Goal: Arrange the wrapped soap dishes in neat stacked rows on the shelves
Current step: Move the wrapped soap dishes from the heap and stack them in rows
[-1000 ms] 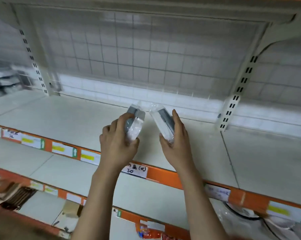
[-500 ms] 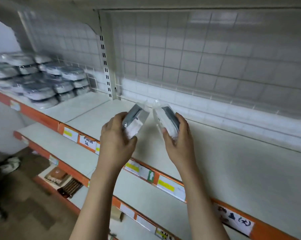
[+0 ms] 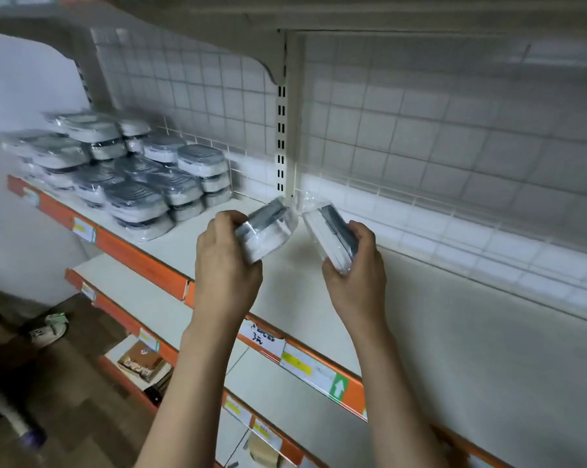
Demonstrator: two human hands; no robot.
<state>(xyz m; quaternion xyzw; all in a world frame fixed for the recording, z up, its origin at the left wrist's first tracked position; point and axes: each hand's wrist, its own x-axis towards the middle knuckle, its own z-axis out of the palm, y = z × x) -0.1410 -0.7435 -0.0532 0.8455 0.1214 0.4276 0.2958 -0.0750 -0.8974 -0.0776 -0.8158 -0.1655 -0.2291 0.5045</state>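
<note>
My left hand (image 3: 226,265) grips a wrapped soap dish (image 3: 268,231), white with a grey top, tilted in clear plastic. My right hand (image 3: 356,275) grips a second wrapped soap dish (image 3: 329,234), held on edge. Both hover over the white shelf (image 3: 319,298), a little apart from each other. Stacked rows of several wrapped soap dishes (image 3: 130,173) stand two and three high at the shelf's left end, against the wire grid back.
An upright slotted post (image 3: 281,136) rises behind my hands. The orange price rail (image 3: 143,261) carries labels along the shelf front. Lower shelves hold a brown box (image 3: 143,363). A shoe (image 3: 47,327) is on the floor at left.
The view has swung left, so the stacked dishes at the left end have come into fuller view. My hands have kept their hold and spread slightly apart, the left dish tilting flatter.
</note>
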